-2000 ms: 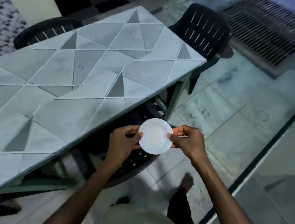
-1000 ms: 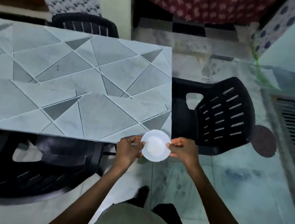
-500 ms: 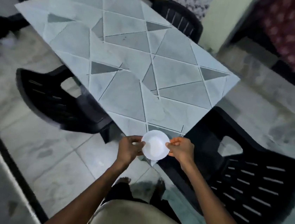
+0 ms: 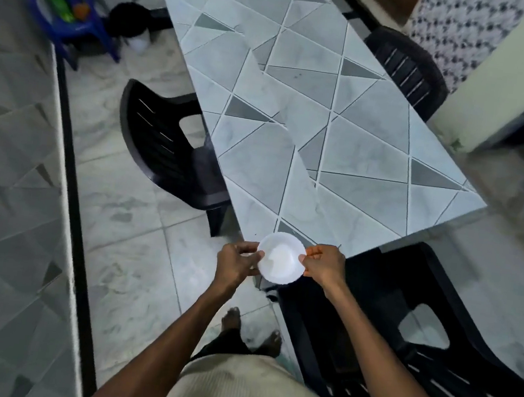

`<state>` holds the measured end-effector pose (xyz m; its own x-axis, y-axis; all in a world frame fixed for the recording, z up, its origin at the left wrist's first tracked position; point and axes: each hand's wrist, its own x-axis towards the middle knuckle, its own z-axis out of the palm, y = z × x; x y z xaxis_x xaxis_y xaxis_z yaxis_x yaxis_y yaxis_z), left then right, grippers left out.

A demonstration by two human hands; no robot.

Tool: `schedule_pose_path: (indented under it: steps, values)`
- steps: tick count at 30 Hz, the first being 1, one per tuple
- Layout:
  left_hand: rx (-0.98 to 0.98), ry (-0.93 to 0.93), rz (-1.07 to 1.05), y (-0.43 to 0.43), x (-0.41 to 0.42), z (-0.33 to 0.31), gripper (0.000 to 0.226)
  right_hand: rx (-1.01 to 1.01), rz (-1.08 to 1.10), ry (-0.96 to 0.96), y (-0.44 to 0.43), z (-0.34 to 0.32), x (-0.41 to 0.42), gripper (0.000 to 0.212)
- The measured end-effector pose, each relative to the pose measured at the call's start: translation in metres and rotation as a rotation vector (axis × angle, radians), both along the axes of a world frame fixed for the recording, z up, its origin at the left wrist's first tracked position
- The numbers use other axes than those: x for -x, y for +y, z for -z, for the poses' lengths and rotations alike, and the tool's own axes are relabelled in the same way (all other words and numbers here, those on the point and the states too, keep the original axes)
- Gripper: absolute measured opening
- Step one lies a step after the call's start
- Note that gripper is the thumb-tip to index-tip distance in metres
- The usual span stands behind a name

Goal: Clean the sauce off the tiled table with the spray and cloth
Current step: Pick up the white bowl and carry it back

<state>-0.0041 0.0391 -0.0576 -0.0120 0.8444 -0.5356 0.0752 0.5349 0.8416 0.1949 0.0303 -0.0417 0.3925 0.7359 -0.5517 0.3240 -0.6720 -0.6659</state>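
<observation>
A small white scalloped bowl (image 4: 281,257) hangs just off the near corner of the grey tiled table (image 4: 321,123). My left hand (image 4: 236,262) pinches its left rim and my right hand (image 4: 325,264) pinches its right rim. What the bowl holds is washed out by glare. The tabletop shows triangle-patterned tiles with no visible sauce. A green bottle (image 4: 57,0) and an orange object (image 4: 81,9) lie on a blue plastic chair (image 4: 66,9) at the far left; whether these are the spray and cloth I cannot tell.
Black plastic chairs stand around the table: one on its left side (image 4: 164,151), one at the near right by my legs (image 4: 433,348), one on the far right side (image 4: 409,68). A black floor strip (image 4: 73,177) runs along the left. My bare feet stand on the marble floor.
I have walked around the table's end, so the view has swung and the table now stretches away from its near corner. Both hands keep the same hold on the bowl.
</observation>
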Motion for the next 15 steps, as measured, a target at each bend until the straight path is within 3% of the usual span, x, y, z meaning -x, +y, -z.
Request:
schedule_pose_path:
  steps: [4, 8, 15]
  values:
    - [0.0, 0.032, -0.011, -0.001, -0.002, 0.0, 0.024, 0.007, -0.1, -0.087, 0.003, -0.001, -0.003, 0.025]
    - [-0.021, 0.044, 0.001, -0.003, -0.004, 0.001, 0.029, 0.016, -0.167, -0.135, 0.005, 0.0, -0.003, 0.01]
    - [-0.002, 0.079, 0.024, 0.0, -0.005, 0.006, 0.042, 0.036, -0.205, -0.17, 0.014, -0.004, -0.007, 0.012]
